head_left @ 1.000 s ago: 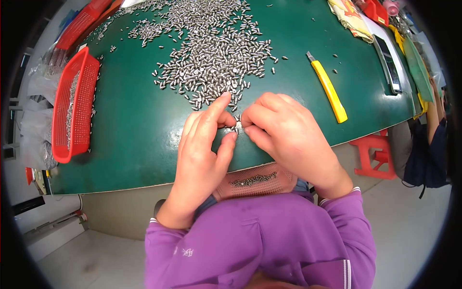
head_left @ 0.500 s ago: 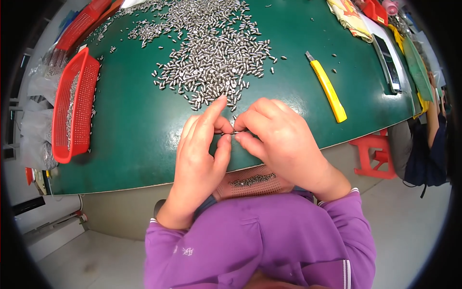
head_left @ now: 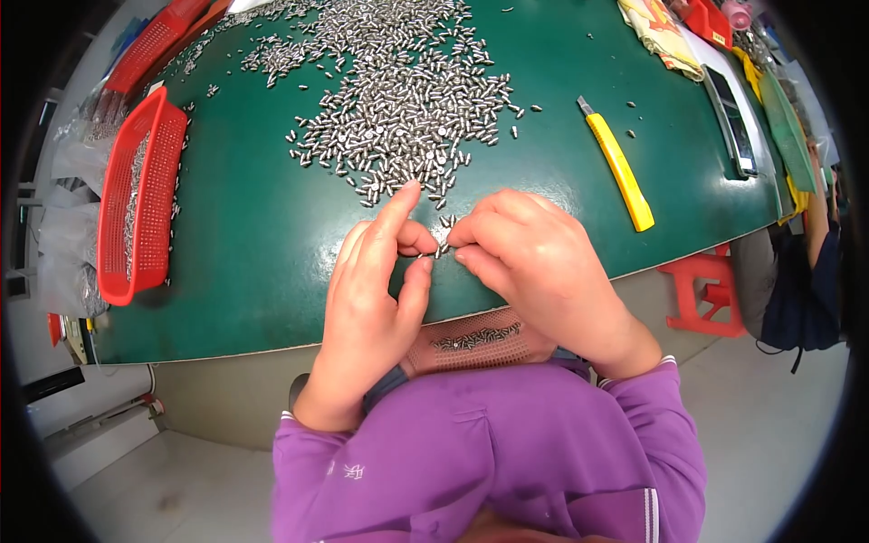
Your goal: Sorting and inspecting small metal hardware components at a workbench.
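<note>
Both hands meet at the near edge of the green table (head_left: 272, 253). Left hand (head_left: 376, 290) and right hand (head_left: 534, 262) are curled, fingertips pinched together on one small metal pin (head_left: 441, 248) held between them. Left index finger sticks out toward the pile of pins (head_left: 398, 109) spread just beyond the hands. Red basket (head_left: 136, 199) sits well to the left; yellow utility knife (head_left: 618, 167) lies right of the right hand. Under the hands, a pinkish perforated tray (head_left: 471, 342) holds a few pins.
</note>
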Demonstrator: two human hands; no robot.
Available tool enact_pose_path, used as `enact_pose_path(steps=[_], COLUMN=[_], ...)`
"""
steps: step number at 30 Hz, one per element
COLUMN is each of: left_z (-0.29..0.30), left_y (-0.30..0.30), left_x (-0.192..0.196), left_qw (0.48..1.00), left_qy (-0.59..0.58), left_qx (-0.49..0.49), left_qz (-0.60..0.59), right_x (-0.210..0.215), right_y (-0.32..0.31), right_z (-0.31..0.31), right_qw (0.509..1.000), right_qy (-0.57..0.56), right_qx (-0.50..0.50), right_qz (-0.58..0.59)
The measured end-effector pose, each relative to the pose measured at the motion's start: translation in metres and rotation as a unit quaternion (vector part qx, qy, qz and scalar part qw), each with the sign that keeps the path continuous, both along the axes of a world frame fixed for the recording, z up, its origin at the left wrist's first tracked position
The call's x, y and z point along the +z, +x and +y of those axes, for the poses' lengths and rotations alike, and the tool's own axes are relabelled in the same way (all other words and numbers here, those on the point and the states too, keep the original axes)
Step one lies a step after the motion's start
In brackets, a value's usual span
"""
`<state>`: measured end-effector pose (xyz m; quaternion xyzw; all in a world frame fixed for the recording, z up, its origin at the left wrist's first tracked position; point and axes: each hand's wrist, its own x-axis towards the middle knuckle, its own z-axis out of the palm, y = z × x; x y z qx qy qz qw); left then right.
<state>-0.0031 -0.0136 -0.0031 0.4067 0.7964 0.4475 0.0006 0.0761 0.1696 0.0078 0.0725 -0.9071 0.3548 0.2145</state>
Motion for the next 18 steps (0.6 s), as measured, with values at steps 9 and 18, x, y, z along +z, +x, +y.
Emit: enact_pose_path(steps=[9, 18], left_z=[0.0043, -0.0006], left_y=[0.0015, 0.0075], left_x=[0.0031, 0.0088], left_qw=[1.000, 0.999], left_qy=[0.017, -0.009], left_qx=[-0.001, 0.011], left_qz=[-0.021, -0.044], right_x=[-0.0021, -0.0016], right_y=[-0.0017, -0.0033], right_z=[-0.0041, -0.0055], right_qw=[1.000, 1.000], right_qy=[0.000, 0.017], right_qx=[0.008, 0.019], right_qz=[0.005, 0.013])
